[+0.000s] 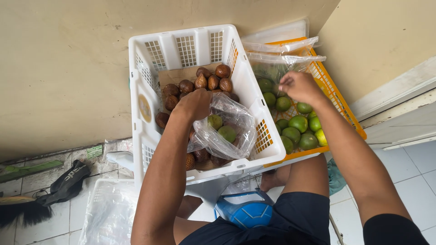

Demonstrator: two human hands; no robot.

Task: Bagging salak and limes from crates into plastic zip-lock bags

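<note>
While the left hand (196, 103) pinches a clear bag (225, 131) of limes over the white crate (181, 45), the right hand (297, 86) reaches into the orange crate (338, 97). Its fingers are pressed together on something too small to see.

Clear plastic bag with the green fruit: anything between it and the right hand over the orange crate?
Only the white slatted plastic crate's side wall stands between the right hand and the clear plastic bag, which the left hand grips. Above the rim, nothing visible blocks the way.
</note>
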